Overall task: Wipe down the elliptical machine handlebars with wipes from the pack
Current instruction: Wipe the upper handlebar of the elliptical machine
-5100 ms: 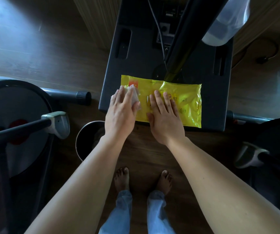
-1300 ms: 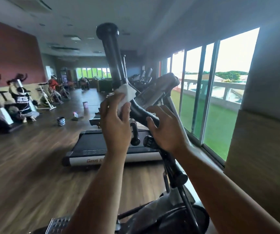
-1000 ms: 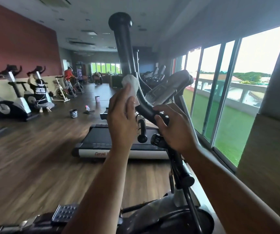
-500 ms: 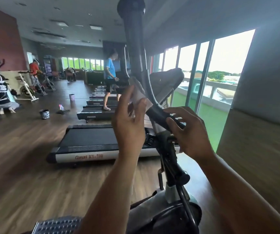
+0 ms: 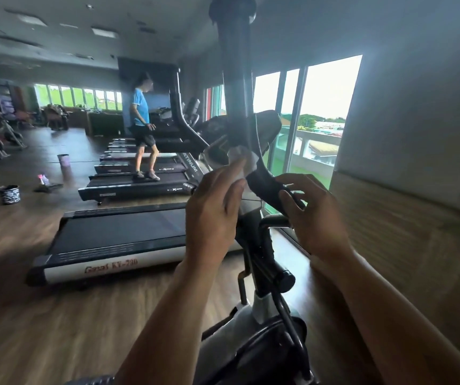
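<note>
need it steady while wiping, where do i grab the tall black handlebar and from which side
Probably the angled stretch of the handlebar below the wipe, from the right: the round bar slants there, and the left hand fills its left side.

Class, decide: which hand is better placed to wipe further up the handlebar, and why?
Left. The left hand holds the white wipe against the tall black handlebar; the right hand holds no wipe, only gripping the bar lower down.

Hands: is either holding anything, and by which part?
Left hand pinches a white wipe by its lower edge; right hand holds the handlebar at its lower bend.
</note>
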Demonstrator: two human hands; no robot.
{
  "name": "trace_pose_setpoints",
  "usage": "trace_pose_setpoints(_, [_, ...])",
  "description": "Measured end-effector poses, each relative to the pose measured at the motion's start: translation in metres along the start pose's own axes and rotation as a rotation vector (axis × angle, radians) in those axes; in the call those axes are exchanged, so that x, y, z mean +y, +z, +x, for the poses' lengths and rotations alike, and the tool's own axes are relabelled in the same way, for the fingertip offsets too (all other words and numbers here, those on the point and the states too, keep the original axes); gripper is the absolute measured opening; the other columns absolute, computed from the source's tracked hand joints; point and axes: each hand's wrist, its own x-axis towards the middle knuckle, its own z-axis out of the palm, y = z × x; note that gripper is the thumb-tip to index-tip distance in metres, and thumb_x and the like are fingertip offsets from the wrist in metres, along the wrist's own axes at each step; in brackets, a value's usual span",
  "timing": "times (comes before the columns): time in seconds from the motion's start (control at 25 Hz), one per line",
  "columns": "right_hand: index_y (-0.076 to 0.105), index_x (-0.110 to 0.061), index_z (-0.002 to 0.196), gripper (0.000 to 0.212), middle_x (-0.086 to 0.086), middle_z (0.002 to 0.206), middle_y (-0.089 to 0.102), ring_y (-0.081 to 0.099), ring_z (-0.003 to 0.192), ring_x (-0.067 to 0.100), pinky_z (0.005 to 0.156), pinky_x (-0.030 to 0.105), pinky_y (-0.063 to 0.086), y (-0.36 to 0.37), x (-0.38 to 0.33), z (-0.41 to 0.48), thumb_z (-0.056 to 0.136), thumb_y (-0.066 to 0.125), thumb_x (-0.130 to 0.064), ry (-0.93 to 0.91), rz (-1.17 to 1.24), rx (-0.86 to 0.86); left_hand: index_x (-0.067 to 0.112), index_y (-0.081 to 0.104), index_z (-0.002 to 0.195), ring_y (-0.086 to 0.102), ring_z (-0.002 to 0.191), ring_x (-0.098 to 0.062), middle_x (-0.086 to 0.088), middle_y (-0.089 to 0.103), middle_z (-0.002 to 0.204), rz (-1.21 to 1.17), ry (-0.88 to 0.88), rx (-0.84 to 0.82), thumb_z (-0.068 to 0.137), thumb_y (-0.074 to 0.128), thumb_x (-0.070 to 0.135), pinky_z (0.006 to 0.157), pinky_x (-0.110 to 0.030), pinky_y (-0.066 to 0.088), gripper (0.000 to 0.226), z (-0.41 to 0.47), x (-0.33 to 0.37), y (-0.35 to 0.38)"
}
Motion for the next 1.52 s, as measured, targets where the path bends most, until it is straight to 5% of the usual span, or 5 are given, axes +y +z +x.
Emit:
trace_pose_setpoints(0.2, [0.069,-0.016,0.113,0.022,-0.009,0.108,0.06,0.055,0.098,-0.015,0.085,0.004,0.04,-0.003,-0.006,-0.026,0.092,0.066,-0.007,-0.048,-0.074,0.085,0.017,0.064,0.134,0.071,0.1,-0.014,-0.005,0.073,0.119,-0.027,-0.049,-0.22,0.094,0.069,0.004,0.085,-0.02,0.055,0.042,-0.021,0.012,-0.015])
trace_pose_setpoints(0.36, [0.068,-0.023,0.109,0.015,-0.003,0.11,0.068,0.07,0.096,0.016,0.085,0.03,0.055,-0.012,-0.007,-0.053,0.094,0.064,-0.023,0.086,0.21,0.062,0.02,0.062,0.136,0.063,0.1,0.004,0.0,0.074,0.118,-0.01,-0.15,-0.429,0.092,0.071,0.004,0.08,0.002,0.041,0.047,-0.031,0.027,-0.014])
trace_pose_setpoints(0.56, [0.069,-0.028,0.108,0.018,-0.014,0.107,0.067,0.067,0.087,0.002,0.079,0.017,0.052,-0.029,-0.019,-0.05,0.094,0.069,-0.016,0.073,0.164,-0.051,0.017,0.064,0.113,0.062,0.089,0.004,0.015,0.069,0.095,0.014,-0.209,-0.53,0.09,0.074,0.011,0.07,-0.006,0.044,0.025,-0.021,0.044,-0.018])
trace_pose_setpoints(1.08, [0.077,-0.013,0.097,0.013,-0.006,0.097,0.069,0.066,0.088,0.006,0.079,0.021,0.054,0.017,-0.047,-0.056,0.092,0.067,-0.005,0.092,0.135,0.041,0.031,0.07,0.089,0.07,0.089,-0.021,0.0,0.074,0.092,-0.543,-0.616,-0.099,0.085,0.077,0.028,0.086,-0.057,0.057,0.008,-0.026,0.026,-0.019])
trace_pose_setpoints(1.52, [0.073,-0.019,0.094,0.016,-0.007,0.095,0.067,0.063,0.084,-0.006,0.072,0.005,0.045,0.047,-0.085,-0.038,0.092,0.065,-0.005,0.099,-0.081,0.306,0.025,0.073,0.094,0.074,0.091,-0.027,0.0,0.076,0.091,-0.819,-0.622,-0.071,0.087,0.079,0.021,0.085,-0.06,0.058,0.01,0.009,-0.024,-0.034])
